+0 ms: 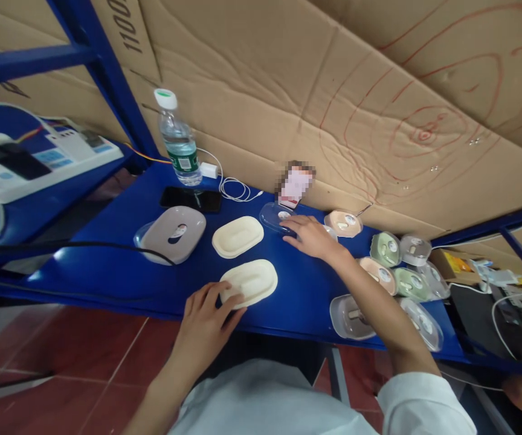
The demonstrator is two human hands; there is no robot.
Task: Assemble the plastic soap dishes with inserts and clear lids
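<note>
My left hand [213, 308] grips the left end of a cream oval dish [258, 281] near the table's front edge, its fingers over the rim. A second cream oval dish [238, 235] lies just behind it, apart from both hands. My right hand [310, 235] reaches to the back of the table, its fingertips on the right edge of a clear plastic lid [272, 216]. Part of another clear piece shows behind that hand. To the left, a grey oval dish [186, 226] with a dark slot rests partly over another clear lid [142, 237].
A water bottle [182, 148], a dark phone [191, 199], a white cable [236, 192] and a pixelated phone [295, 186] line the blue table's back. Several lidded oval boxes, including a green one [384, 249] and a peach one [343, 223], stand right. A black cord [84, 244] crosses left.
</note>
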